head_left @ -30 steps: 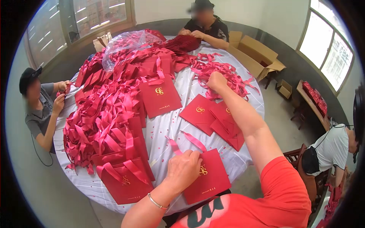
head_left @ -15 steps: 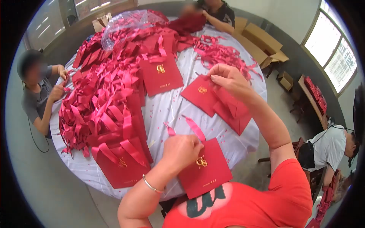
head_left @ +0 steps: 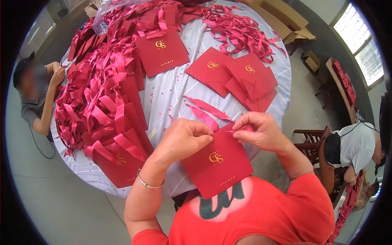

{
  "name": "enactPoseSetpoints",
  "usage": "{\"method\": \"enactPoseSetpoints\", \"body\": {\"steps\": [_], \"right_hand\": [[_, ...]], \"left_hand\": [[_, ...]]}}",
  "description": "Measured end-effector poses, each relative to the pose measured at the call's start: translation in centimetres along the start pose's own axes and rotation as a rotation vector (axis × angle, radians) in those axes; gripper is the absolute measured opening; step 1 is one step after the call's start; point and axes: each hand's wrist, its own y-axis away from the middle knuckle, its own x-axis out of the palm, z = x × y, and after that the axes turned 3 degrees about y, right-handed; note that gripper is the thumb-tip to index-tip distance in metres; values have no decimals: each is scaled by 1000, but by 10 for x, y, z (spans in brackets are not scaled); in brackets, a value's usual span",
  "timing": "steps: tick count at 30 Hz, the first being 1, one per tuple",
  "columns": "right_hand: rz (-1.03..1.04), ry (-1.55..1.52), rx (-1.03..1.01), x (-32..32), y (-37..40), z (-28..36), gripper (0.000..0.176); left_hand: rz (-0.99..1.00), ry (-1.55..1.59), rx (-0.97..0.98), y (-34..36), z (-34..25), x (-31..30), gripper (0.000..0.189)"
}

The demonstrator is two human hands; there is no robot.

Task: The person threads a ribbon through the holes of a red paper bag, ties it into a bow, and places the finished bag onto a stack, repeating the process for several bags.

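Observation:
A red paper gift bag (head_left: 218, 165) with a gold logo stands against the table's near edge, in front of my red shirt. My left hand (head_left: 183, 139) pinches the bag's top edge at its left, thumb and fingertips closed; whether ribbon is between them is hidden. With thumb and forefinger, my right hand (head_left: 265, 132) grips the end of a pink ribbon (head_left: 243, 130) at the bag's upper right corner. More pink ribbon (head_left: 204, 117) loops out behind the top edge onto the white tablecloth.
Several flat red bags (head_left: 253, 75) lie beyond my right hand. Bags with ribbon handles (head_left: 118, 157) crowd the left side, and loose ribbons (head_left: 241, 30) are heaped at the back. A person (head_left: 36, 94) sits at left; another (head_left: 353, 145) bends over at right near a chair (head_left: 312, 141).
My right hand has come back from the flat bags to the near bag and now grips a ribbon there. My left hand stays at the bag's top. The view has tilted down.

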Motion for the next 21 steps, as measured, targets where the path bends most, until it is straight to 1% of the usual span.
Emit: {"method": "enactPoseSetpoints", "body": {"steps": [3, 5, 6, 7, 8, 9, 10, 11, 16, 18, 21], "right_hand": [[-9, -18, -26, 2, 6, -10, 11], [-53, 259, -230, 4, 8, -13, 12], [-61, 257, -228, 5, 9, -14, 12], [-79, 299, -296, 6, 9, -16, 12], [-96, 341, -363, 8, 9, -17, 13], [-100, 340, -361, 9, 9, -19, 13], [-111, 354, -395, 10, 8, -20, 13], [-121, 366, -430, 12, 8, -21, 14], [-132, 371, -438, 17, 6, -21, 16], [-134, 373, -452, 17, 5, -21, 17], [-101, 403, -474, 15, 6, -22, 18]], "left_hand": [[28, 50, -14, -1, 2, 2, 16], [46, 33, 7, -3, 7, 5, 15], [58, 19, 30, -4, 9, 6, 15], [64, 16, 31, -4, 7, 7, 15], [66, -24, 55, -3, 5, 8, 10], [66, -64, 78, -2, 4, 9, 7], [70, -65, 78, -2, 3, 9, 7], [68, -44, 68, -2, 2, 10, 8], [106, -32, 55, -3, 2, 12, 13], [91, 36, 47, -2, 2, 14, 14], [86, 46, 25, -3, 1, 15, 14]]}}
